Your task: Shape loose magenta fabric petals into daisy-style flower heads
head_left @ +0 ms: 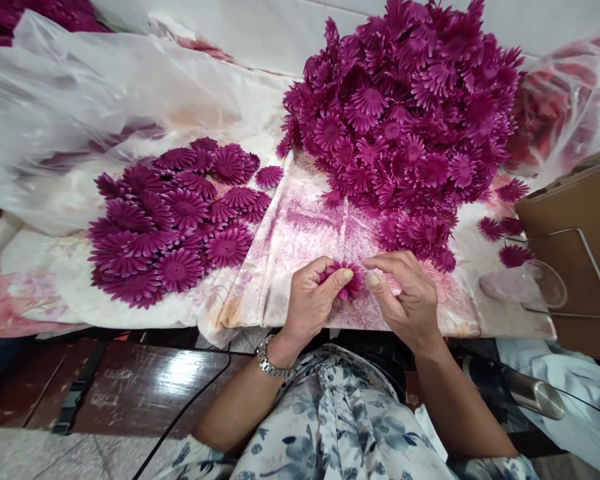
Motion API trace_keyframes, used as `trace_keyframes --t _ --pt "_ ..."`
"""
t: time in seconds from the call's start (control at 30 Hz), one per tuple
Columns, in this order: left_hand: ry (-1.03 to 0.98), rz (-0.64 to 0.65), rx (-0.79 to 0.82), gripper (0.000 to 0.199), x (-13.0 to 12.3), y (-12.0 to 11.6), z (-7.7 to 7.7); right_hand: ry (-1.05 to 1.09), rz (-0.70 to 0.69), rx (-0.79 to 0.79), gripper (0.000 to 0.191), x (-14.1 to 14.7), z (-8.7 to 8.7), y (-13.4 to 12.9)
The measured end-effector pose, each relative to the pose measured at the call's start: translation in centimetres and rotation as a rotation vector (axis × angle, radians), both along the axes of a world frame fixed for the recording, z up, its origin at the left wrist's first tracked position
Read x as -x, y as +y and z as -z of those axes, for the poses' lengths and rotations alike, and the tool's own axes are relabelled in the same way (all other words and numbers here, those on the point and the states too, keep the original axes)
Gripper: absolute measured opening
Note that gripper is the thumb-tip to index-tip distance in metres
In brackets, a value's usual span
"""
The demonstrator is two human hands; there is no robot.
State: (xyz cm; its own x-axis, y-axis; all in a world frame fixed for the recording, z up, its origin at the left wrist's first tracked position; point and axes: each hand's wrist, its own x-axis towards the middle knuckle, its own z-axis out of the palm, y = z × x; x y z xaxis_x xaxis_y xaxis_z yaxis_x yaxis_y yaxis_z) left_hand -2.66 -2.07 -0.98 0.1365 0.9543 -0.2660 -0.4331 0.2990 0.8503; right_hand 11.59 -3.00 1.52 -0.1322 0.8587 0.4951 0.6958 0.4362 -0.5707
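Observation:
My left hand (316, 292) pinches a small purple artificial flower (349, 285) between thumb and fingers, just above the table's near edge. Close by on its right, my right hand (405, 297) has its thumb and forefinger apart, with nothing visible between them. A tall heap of purple flower pieces (400, 113) rises behind both hands. To the left lies a lower pile of wider, flatter purple flowers (165, 227). One single flower (269, 177) sits at that pile's right side.
A patterned cloth (305, 233) covers the table. Clear plastic sheeting (105, 87) lies at the left. On the right stand a cardboard box (575, 220), a bent metal wire (597, 267) and a clear plastic cup (525, 285) on its side. A metal flask (535, 393) is below the table edge.

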Motion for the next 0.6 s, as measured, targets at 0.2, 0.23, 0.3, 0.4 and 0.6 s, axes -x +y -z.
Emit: trace_keyframes --t 0.2,0.23,0.3,0.4,0.6 --pt "0.078 0.047 -0.054 0.035 0.22 -0.23 0.25 0.315 -0.17 0.313 0.004 0.69 0.35 0.17" --pt "0.079 0.062 -0.063 0.035 0.28 -0.24 0.27 0.338 -0.164 0.317 0.003 0.69 0.42 0.17" --pt "0.054 0.103 -0.074 0.031 0.43 -0.22 0.29 0.359 -0.132 0.301 0.004 0.66 0.55 0.15" --pt "-0.026 0.16 -0.061 0.025 0.63 -0.11 0.29 0.384 -0.084 0.275 0.006 0.62 0.65 0.12" --pt "-0.157 -0.018 0.004 0.015 0.38 0.27 -0.2 0.227 0.05 0.089 0.006 0.94 0.55 0.18"
